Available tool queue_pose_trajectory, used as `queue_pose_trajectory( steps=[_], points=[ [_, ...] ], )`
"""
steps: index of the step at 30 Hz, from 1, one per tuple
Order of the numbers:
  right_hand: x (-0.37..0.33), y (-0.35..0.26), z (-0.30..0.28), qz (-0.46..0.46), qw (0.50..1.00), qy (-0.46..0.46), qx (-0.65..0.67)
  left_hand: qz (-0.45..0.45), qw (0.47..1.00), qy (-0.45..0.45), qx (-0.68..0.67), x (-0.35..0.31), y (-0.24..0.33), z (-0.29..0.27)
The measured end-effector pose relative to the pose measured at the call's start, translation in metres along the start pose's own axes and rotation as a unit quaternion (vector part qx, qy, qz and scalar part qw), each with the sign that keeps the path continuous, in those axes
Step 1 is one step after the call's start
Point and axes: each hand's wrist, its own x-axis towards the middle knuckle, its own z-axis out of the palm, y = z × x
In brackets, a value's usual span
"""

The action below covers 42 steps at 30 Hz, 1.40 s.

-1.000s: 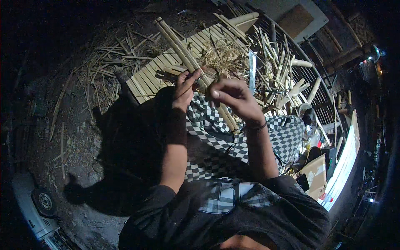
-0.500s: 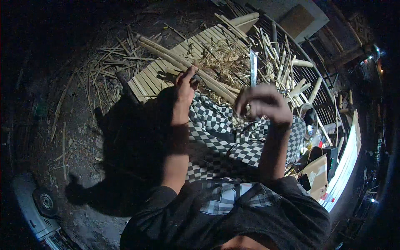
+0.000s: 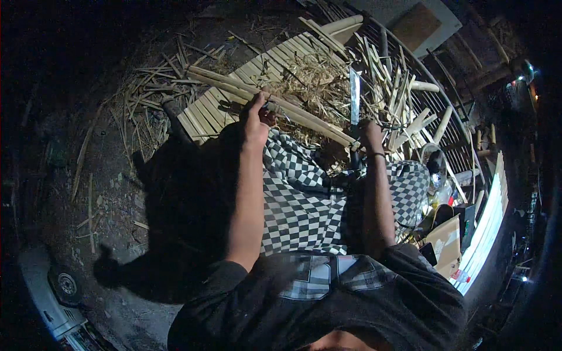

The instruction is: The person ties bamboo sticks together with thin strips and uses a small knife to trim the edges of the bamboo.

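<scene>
My left hand (image 3: 258, 120) is closed around long split bamboo strips (image 3: 310, 120), which slant from the upper left down toward my lap. A knife blade (image 3: 355, 96) stands upright beyond my lap, close to the strips' near right ends. Just right of the blade's lower part, my right hand (image 3: 370, 136) is closed in a fist. What its fingers hold is hidden. Below the blade there is a dark shape like a handle, and I cannot tell what keeps the knife upright. A black-and-white checkered cloth (image 3: 298, 216) covers my legs.
A slatted bamboo panel (image 3: 202, 114) lies ahead, with a heap of shavings (image 3: 316, 82) on it. Loose split sticks (image 3: 155, 88) litter the ground at left, and more stand at right beside a bamboo rack (image 3: 448, 93). A cardboard box (image 3: 442, 245) sits near my right side. A vehicle (image 3: 52, 292) shows lower left.
My right hand, blurred by motion and in front of my lap before, has moved up beside the blade and closed. My left hand and the strips have shifted slightly left; the blade has barely moved.
</scene>
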Motion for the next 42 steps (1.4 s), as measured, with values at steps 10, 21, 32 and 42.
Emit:
queue_pose_trajectory(
  steps=[10, 21, 32, 42],
  points=[
    [0.007, 0.013, 0.027, 0.046, 0.997, 0.037, -0.049, 0.039, 0.999, -0.012, -0.009, -0.001, -0.002, 0.007],
    [0.005, -0.002, 0.021, 0.129, 0.990, 0.023, -0.044, 0.067, 0.997, -0.027, 0.020, 0.000, -0.003, 0.005],
    [0.004, 0.003, 0.016, 0.115, 0.993, -0.001, -0.034, 0.048, 0.998, -0.025, 0.010, 0.004, -0.009, 0.007],
    [-0.010, -0.021, -0.010, 0.082, 0.996, 0.022, 0.004, 0.033, 0.999, -0.025, 0.014, 0.000, -0.001, 0.001]
  ],
)
